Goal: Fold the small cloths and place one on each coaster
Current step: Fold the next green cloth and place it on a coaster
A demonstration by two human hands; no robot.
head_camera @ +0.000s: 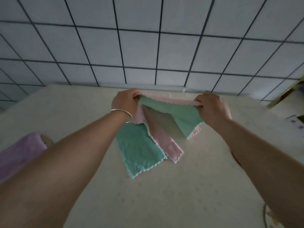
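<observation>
A small cloth, green on one side and pink on the other, is stretched between both my hands above the table. My left hand pinches its left top corner and my right hand pinches its right top corner. The cloth hangs twisted, with a pink flap drooping down the middle. Under it on the table lies another green cloth with a scalloped edge, partly covered by the hanging one. At the far left a folded purple cloth rests on a pale round coaster, of which only an edge shows.
The cream table runs back to a white tiled wall with dark grout. A brass-coloured frame stands at the right. A dark mark lies at the table's right edge. A round rim shows at the bottom right.
</observation>
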